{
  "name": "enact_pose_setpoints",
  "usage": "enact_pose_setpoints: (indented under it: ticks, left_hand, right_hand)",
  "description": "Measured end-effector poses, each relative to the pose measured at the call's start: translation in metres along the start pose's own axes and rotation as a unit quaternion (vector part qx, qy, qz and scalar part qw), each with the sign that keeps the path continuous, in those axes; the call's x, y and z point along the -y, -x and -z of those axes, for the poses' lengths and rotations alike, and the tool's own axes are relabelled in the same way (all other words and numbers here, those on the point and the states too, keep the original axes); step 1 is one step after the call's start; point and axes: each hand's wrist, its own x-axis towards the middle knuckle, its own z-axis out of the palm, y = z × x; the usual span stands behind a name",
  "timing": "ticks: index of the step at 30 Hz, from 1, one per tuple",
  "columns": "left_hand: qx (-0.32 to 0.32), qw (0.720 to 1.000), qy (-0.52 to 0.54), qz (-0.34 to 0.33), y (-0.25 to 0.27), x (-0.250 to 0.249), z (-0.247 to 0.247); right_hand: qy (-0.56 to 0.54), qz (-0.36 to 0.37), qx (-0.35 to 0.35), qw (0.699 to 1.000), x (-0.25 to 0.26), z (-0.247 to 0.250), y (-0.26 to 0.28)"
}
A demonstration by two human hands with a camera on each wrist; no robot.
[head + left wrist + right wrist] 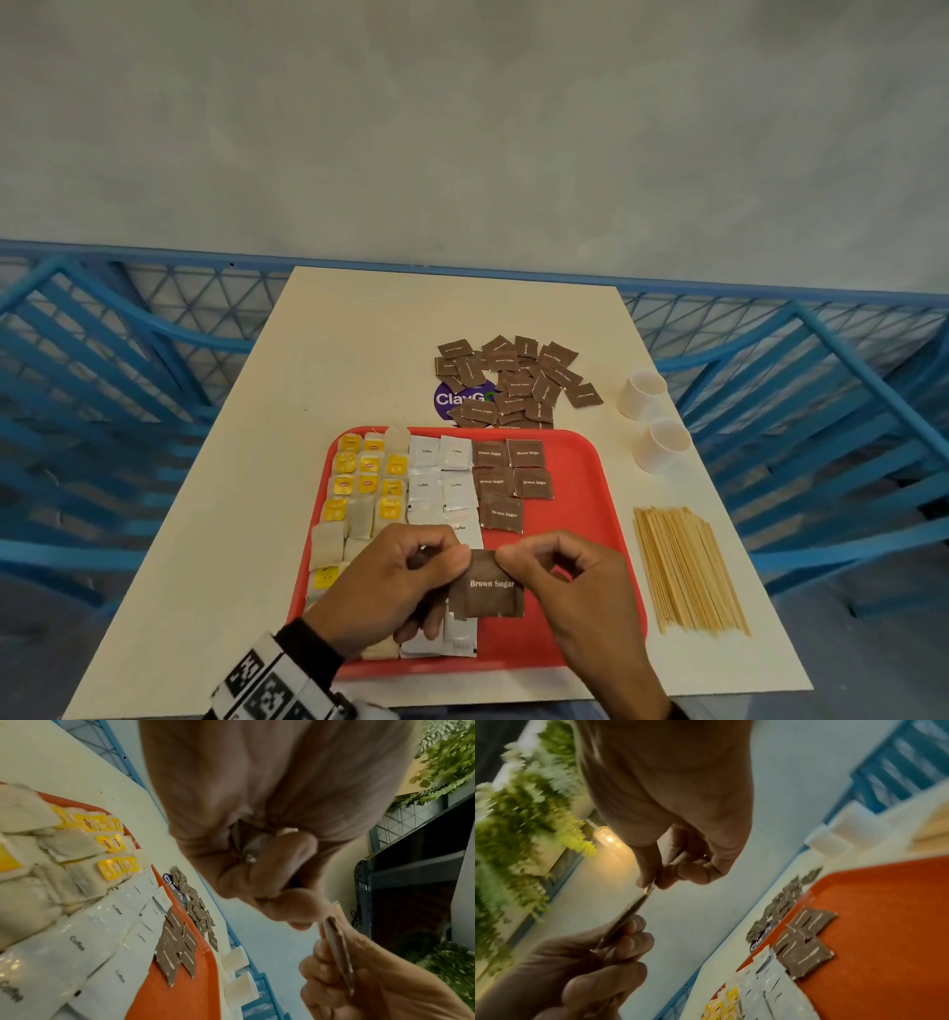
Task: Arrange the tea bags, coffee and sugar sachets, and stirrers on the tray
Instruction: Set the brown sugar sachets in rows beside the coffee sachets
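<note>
I am pinching one brown sugar sachet (488, 586) between both hands: my left hand (395, 580) is gripping its left edge, my right hand (570, 580) its upper right corner, holding it above the near part of the red tray (590, 539). Tea bags (359, 483), coffee sachets (441, 478) and five sugar sachets (508, 478) are lying in rows on the tray; loose sugar sachets (513, 380) and stirrers (688, 570) are sitting on the table (334, 349).

Soft, even light fills the head view, with edges bowed by the wide lens. Both wrist views are dimmer, smeared with motion blur; a lamp (607, 837) glares warmly.
</note>
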Motion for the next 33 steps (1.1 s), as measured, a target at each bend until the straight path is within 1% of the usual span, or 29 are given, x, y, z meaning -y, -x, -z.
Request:
enact_pose_setpoints:
  ticks: [3,5,6,8,9,11,13,17,19,23,27,28,30,31,32,33]
  left_hand:
    - [0.006,1.000,0.010,0.002,0.001,0.004,0.001]
    - [0.004,1.000,0.024,0.004,0.001,0.005,0.001]
    - [0.002,1.000,0.027,0.006,0.001,0.004,0.001]
    - [-0.001,1.000,0.019,0.011,0.001,0.002,-0.002]
    - [-0.002,1.000,0.010,0.016,0.000,0.001,-0.004]
    - [0.007,0.999,-0.023,0.033,0.000,-0.001,-0.009]
    - [0.034,0.997,-0.059,0.043,0.002,-0.002,-0.012]
    - [0.057,0.994,-0.068,0.064,0.009,-0.003,-0.005]
    - [0.036,0.995,-0.043,0.078,0.010,-0.002,-0.002]
    - [-0.036,0.996,-0.016,0.082,-0.001,0.006,-0.011]
    - [-0.096,0.992,0.015,0.083,-0.014,0.021,-0.023]
    - [-0.112,0.990,0.021,0.087,-0.016,0.024,-0.023]
    - [-0.151,0.984,0.016,0.097,-0.022,0.033,-0.022]
    - [-0.168,0.981,-0.020,0.095,-0.026,0.037,-0.021]
    - [-0.176,0.977,-0.091,0.084,-0.032,0.041,-0.018]
    - [-0.173,0.967,-0.178,0.065,-0.039,0.045,-0.015]
  right_hand:
    - [-0.013,-0.001,-0.041,0.999,-0.005,0.005,-0.001]
    - [-0.050,-0.024,-0.033,0.998,-0.009,0.012,-0.002]
    - [-0.057,-0.039,-0.008,0.998,-0.009,0.013,-0.002]
    - [-0.052,-0.059,0.070,0.995,-0.007,0.011,0.000]
    - [-0.055,-0.063,0.089,0.993,-0.006,0.008,0.002]
    - [-0.067,-0.063,0.072,0.993,-0.007,0.004,0.002]
    - [-0.073,-0.060,0.045,0.995,-0.012,0.003,0.001]
    - [-0.084,-0.069,0.001,0.994,-0.019,0.014,-0.005]
    - [-0.066,-0.066,0.011,0.996,-0.020,0.019,-0.006]
    - [-0.035,-0.061,0.057,0.996,-0.023,0.015,-0.004]
    - [-0.064,-0.119,0.093,0.986,-0.034,0.013,-0.005]
    - [-0.049,-0.129,0.098,0.986,-0.040,0.016,-0.011]
    - [0.004,-0.133,0.077,0.988,-0.057,0.023,-0.033]
    - [0.031,-0.137,0.058,0.988,-0.067,0.028,-0.049]
    - [0.050,-0.147,0.038,0.987,-0.078,0.034,-0.066]
    - [0.063,-0.160,0.022,0.985,-0.087,0.040,-0.084]
